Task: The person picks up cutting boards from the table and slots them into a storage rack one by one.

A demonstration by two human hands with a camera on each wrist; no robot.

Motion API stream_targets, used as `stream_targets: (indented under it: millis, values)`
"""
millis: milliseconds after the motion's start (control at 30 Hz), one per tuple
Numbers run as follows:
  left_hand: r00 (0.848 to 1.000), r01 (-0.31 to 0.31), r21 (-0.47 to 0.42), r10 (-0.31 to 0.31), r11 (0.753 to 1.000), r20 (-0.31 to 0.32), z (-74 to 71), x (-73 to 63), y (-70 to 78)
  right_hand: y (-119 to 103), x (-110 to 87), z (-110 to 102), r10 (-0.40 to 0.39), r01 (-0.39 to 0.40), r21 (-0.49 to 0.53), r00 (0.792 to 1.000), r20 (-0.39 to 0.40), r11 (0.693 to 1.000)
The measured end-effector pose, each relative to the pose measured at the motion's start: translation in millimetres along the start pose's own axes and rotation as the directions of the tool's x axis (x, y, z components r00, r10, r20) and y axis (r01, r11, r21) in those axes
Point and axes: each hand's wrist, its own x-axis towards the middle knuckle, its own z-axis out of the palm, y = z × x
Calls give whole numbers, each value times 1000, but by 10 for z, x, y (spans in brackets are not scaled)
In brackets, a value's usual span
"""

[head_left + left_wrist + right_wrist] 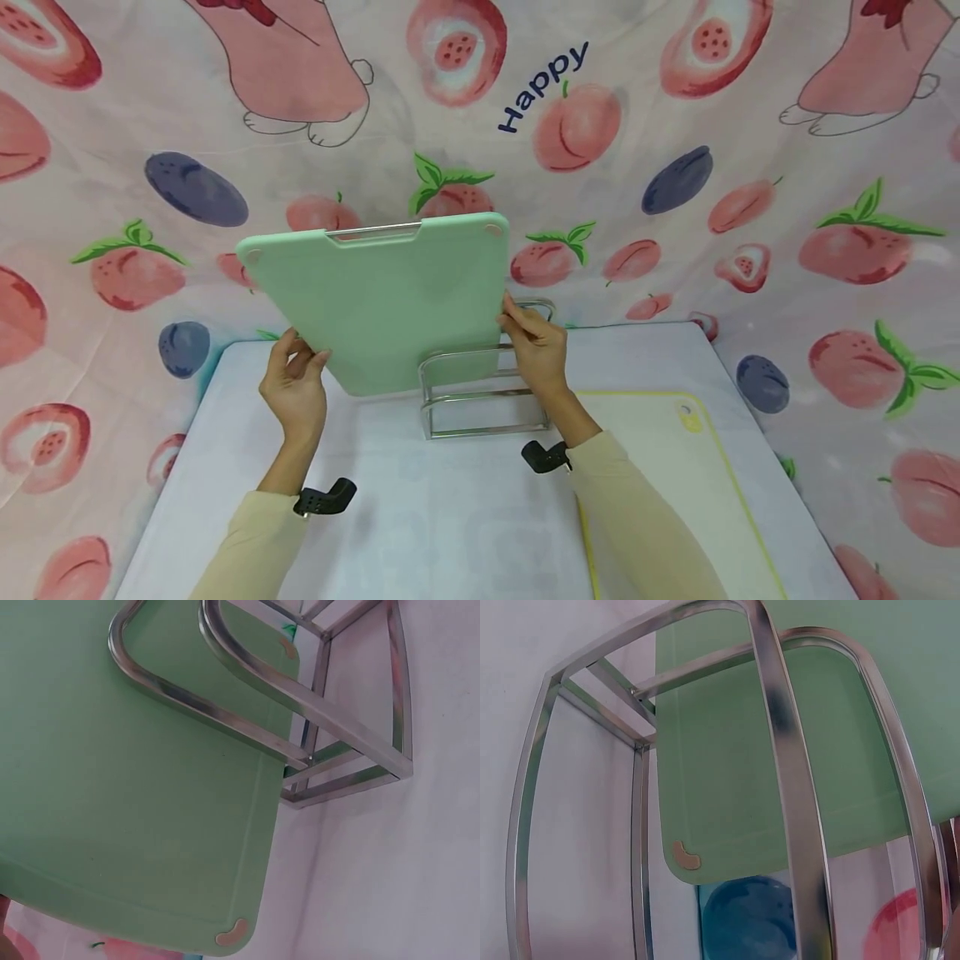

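A green cutting board (382,300) with a metal strip along its top edge stands tilted, its lower right part inside a metal rack (480,433). My left hand (296,387) pinches the board's left edge low down. At the opposite edge my right hand (538,346) grips it between thumb and fingers, just above the rack. In the left wrist view the board's corner (232,934) with a small brown pad sticks out past the rack's bars (300,697). The right wrist view shows the board (720,772) between the rack's uprights (787,765).
A white board with a yellow edge (675,467) lies flat on the white table (420,517) at the right, partly under my right sleeve. A fruit-patterned cloth (637,50) hangs behind the table and along its sides.
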Motion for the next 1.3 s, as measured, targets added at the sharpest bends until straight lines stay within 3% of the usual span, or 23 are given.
stream_targets:
  millis: [167,467,767,1067,1300]
  values:
    - [999,0,52,-2,999,43,61,-22,-1,-60,40,-70,16,-16,12,1000,4,1000]
    - [997,0,53,-4,999,76,161,-61,-2,-283,150,-162,32,-32,22,999,9,999]
    - [991,-40,49,33,998,131,286,-60,260,-289,161,-260,15,-16,71,1000,7,997]
    - [990,-29,49,22,998,140,264,-70,-19,-287,179,-258,-29,29,8,1000,10,1000]
    - [985,-20,35,14,999,170,298,-67,-41,-294,196,-309,-18,18,7,1000,8,1000]
